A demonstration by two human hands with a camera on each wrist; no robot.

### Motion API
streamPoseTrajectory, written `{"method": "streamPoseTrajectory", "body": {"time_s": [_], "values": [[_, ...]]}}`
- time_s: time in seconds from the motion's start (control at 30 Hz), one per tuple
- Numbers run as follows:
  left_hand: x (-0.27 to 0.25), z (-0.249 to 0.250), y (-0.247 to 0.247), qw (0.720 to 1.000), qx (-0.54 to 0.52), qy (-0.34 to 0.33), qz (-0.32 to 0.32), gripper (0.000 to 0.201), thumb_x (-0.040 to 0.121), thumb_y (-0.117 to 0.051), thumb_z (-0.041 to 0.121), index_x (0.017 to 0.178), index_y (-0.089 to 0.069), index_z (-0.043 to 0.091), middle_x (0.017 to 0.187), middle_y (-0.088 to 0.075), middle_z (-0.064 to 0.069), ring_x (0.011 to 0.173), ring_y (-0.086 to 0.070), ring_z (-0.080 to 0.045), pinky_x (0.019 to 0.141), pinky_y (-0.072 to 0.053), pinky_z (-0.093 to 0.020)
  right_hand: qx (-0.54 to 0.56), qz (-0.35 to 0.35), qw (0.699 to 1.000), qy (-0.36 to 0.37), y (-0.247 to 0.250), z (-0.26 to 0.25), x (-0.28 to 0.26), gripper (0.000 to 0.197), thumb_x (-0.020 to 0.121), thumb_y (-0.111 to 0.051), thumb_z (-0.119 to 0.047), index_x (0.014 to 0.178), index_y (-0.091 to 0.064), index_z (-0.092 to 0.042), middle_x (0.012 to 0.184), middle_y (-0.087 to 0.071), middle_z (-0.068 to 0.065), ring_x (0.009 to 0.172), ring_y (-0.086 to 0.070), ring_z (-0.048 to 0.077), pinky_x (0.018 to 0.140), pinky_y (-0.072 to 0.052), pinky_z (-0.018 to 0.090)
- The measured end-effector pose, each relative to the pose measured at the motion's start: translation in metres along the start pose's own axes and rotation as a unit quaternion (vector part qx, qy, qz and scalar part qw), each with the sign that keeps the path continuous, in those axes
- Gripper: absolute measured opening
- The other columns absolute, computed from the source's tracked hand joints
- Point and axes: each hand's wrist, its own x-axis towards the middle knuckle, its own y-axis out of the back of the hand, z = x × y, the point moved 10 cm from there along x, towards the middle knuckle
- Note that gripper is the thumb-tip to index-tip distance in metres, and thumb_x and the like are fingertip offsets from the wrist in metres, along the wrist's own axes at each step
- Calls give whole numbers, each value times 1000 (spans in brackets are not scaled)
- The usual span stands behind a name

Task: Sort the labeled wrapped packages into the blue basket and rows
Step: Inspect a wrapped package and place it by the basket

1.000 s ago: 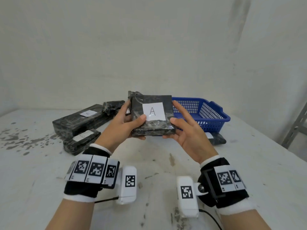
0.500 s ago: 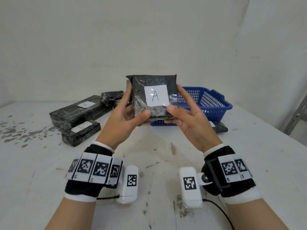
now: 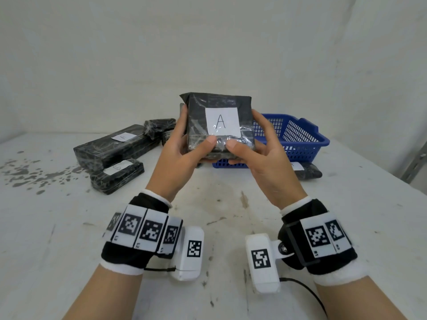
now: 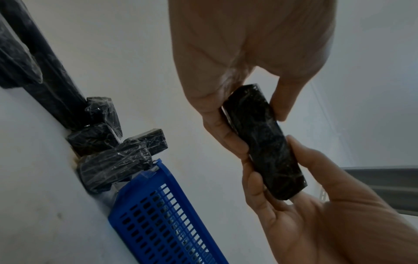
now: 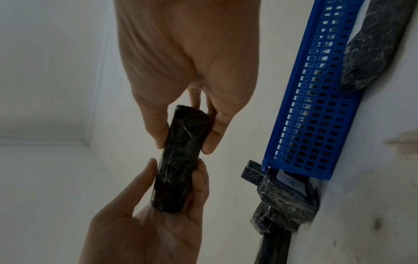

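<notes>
A black plastic-wrapped package [image 3: 242, 105] with a white label marked "A" is held up above the table, label facing me. My left hand [image 3: 182, 148] grips its left side and my right hand [image 3: 261, 155] grips its right side, thumbs together on the lower front edge. The left wrist view shows the package [image 4: 264, 142] edge-on, pinched between both hands. So does the right wrist view, with the package [image 5: 178, 160] in mid-frame. The blue basket [image 3: 302, 139] stands on the table behind and right of the package.
On the white table at the left lie a long wrapped package [image 3: 111, 151] labelled "A" and a smaller labelled one [image 3: 117, 173]. More wrapped packages [image 3: 159, 125] sit behind them. Another package [image 3: 308, 172] lies right of the basket. One by the basket [image 5: 287, 192] is marked "B".
Both hands have raised the "A" package and tipped it more upright toward me. The thumbs have slid closer together along its lower edge.
</notes>
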Motion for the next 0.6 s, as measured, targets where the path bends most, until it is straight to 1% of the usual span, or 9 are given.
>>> {"method": "streamPoseTrajectory", "body": {"time_s": [0.07,0.13,0.23,0.3,0.37,0.43,0.53,0.6], "values": [[-1,2,0,1000,-5,3,2,86,84,-66,21,155,-17,28,137,-58,-1,119,-62,-21,93,-54,-41,5,8,1000,0,-1,0,-1,80,84,-73,-12,151,-32,-27,110,-77,4,103,-73,21,79,-58,27],[-1,7,0,1000,-2,-3,6,85,83,-65,22,154,-19,28,134,-60,0,116,-63,-22,94,-53,-48,9,13,1000,2,-2,-1,-2,78,86,-72,-9,150,-32,-28,108,-77,3,102,-73,21,81,-59,29],[-4,14,2,1000,3,-11,18,83,83,-65,24,153,-22,30,128,-65,4,110,-66,-28,92,-49,-62,26,15,1000,-2,-2,0,-1,68,93,-65,-8,149,-33,-29,106,-77,0,104,-72,22,91,-58,40],[-5,18,2,1000,8,-15,18,82,83,-64,24,153,-23,33,127,-65,3,109,-65,-32,88,-48,-66,39,12,999,-2,-1,1,1,62,97,-60,-6,149,-34,-28,104,-77,-1,106,-71,24,95,-56,45],[-6,20,2,1000,9,-18,14,80,84,-63,24,153,-23,33,129,-63,3,106,-66,-31,86,-52,-63,48,5,999,1,-1,-1,1,60,98,-57,-8,149,-34,-27,102,-77,-2,106,-70,25,97,-55,48],[-6,21,3,1000,10,-15,10,80,84,-62,24,153,-23,32,129,-63,5,103,-68,-27,83,-56,-55,56,3,998,2,-1,-2,1,58,98,-55,-9,149,-34,-27,102,-77,-1,108,-70,27,99,-53,50],[-5,20,4,1000,6,-14,9,78,83,-61,25,152,-25,33,122,-68,4,95,-70,-23,76,-57,-45,67,2,998,3,0,-4,0,54,100,-53,-8,148,-36,-26,109,-76,2,110,-69,28,97,-54,48],[-5,21,6,1000,1,-15,13,76,83,-61,23,151,-27,33,116,-71,3,92,-70,-23,74,-58,-44,64,0,998,6,-1,-7,0,51,101,-51,-6,145,-37,-27,107,-77,1,107,-70,24,98,-54,48]]}}
